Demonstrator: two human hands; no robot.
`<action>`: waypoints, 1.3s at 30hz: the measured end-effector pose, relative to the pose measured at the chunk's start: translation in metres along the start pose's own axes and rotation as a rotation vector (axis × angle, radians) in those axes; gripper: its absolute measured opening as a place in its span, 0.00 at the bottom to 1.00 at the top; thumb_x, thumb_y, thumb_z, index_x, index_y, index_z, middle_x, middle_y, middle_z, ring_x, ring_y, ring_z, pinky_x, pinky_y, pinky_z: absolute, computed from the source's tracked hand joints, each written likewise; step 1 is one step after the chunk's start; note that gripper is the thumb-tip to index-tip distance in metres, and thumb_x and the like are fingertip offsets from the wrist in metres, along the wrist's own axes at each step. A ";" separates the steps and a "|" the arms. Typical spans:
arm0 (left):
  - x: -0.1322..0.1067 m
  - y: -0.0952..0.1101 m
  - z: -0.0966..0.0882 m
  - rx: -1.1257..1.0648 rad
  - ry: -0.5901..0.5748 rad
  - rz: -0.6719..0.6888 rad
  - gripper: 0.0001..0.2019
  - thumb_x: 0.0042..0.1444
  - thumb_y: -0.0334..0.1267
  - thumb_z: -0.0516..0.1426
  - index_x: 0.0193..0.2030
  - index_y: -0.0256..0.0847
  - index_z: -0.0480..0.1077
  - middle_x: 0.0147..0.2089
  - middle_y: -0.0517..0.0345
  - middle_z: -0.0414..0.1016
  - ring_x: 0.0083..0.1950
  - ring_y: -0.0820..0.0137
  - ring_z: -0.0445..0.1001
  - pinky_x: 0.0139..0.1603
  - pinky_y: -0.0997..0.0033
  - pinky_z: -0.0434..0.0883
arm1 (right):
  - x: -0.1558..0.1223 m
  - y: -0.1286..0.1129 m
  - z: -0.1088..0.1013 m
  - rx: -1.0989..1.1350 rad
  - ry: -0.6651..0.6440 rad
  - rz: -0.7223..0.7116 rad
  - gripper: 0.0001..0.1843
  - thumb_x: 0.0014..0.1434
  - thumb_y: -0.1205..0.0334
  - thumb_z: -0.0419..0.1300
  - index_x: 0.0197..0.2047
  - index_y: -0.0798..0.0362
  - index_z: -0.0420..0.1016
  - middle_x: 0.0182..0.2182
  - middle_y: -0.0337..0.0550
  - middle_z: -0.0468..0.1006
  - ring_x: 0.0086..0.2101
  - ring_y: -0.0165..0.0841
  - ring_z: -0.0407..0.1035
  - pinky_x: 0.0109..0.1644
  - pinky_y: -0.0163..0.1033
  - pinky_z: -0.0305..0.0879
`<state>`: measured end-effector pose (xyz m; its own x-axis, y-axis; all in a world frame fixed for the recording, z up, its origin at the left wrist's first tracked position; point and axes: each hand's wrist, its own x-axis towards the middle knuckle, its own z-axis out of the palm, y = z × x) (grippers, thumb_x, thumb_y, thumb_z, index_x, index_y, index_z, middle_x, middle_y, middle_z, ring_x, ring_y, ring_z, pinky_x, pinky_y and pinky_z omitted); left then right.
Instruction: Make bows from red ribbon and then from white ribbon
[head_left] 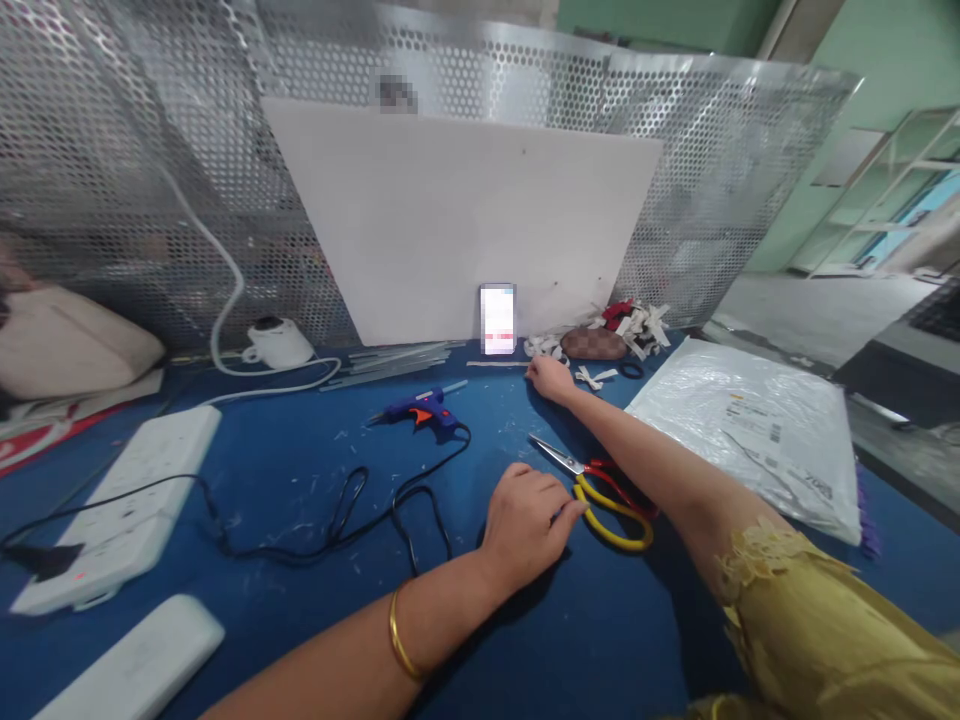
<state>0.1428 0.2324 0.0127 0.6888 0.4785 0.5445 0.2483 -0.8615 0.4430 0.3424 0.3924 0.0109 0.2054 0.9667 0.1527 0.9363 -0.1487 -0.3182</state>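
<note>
Far off to the left of both hands, a white power strip lies on the blue bench with a black plug in its near end, and a white block below it is cut off by the frame edge. A black cord loops from there to the blue glue gun, which lies on its side beyond your left hand, nozzle pointing left. Clear glue sticks lie beyond it at the foot of the white board. Your left hand rests palm down and loosely curled, gripping nothing that shows, with one fingertip at the yellow loop of the scissors. The scissors lie just to the right of that hand, their long axis slanting from blade tips at the far left to handles at the near right. They sit between your two hands, nearer the left. Your right forearm crosses the red handle and hides part of it. Your right hand is stretched well beyond them, fingers down on the bench at the end of a thin white strip, below the propped phone. Whether it pinches the strip or merely touches it, you cannot tell. To its right lie white scraps, a brown pouch and a plastic-wrapped parcel.
</note>
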 end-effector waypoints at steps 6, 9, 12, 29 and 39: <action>-0.001 0.000 0.000 0.005 -0.001 -0.002 0.15 0.60 0.41 0.52 0.25 0.39 0.69 0.28 0.59 0.75 0.31 0.73 0.70 0.41 0.64 0.61 | -0.002 -0.021 -0.002 0.052 -0.048 -0.130 0.07 0.56 0.67 0.55 0.39 0.54 0.72 0.35 0.43 0.76 0.37 0.34 0.68 0.38 0.33 0.58; -0.001 0.000 0.000 0.005 -0.012 -0.006 0.15 0.60 0.41 0.52 0.25 0.39 0.69 0.27 0.59 0.75 0.31 0.73 0.70 0.41 0.64 0.61 | -0.007 -0.027 -0.003 0.046 -0.051 -0.154 0.07 0.53 0.68 0.58 0.37 0.53 0.73 0.34 0.42 0.76 0.37 0.34 0.68 0.38 0.34 0.56; 0.000 0.001 0.001 0.003 -0.021 -0.013 0.14 0.60 0.40 0.52 0.24 0.39 0.69 0.27 0.59 0.75 0.31 0.73 0.70 0.41 0.64 0.61 | -0.011 -0.027 -0.002 0.033 -0.045 -0.147 0.05 0.53 0.66 0.60 0.36 0.53 0.73 0.34 0.43 0.76 0.38 0.36 0.67 0.39 0.35 0.56; 0.000 -0.001 0.001 0.018 -0.037 -0.017 0.15 0.60 0.41 0.52 0.24 0.38 0.69 0.27 0.60 0.75 0.30 0.74 0.69 0.41 0.65 0.60 | -0.007 -0.011 -0.001 0.118 -0.076 -0.058 0.10 0.59 0.61 0.55 0.34 0.57 0.75 0.29 0.43 0.76 0.29 0.30 0.66 0.31 0.32 0.55; 0.000 0.000 0.000 0.020 -0.035 -0.022 0.15 0.60 0.41 0.52 0.24 0.38 0.70 0.27 0.61 0.75 0.30 0.74 0.69 0.43 0.65 0.59 | -0.033 -0.031 -0.016 0.114 -0.095 -0.083 0.06 0.57 0.65 0.57 0.34 0.57 0.74 0.33 0.47 0.76 0.36 0.33 0.68 0.38 0.34 0.59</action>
<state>0.1427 0.2324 0.0124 0.7063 0.4918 0.5091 0.2772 -0.8539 0.4404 0.3109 0.3616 0.0306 0.0954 0.9909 0.0953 0.9096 -0.0478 -0.4127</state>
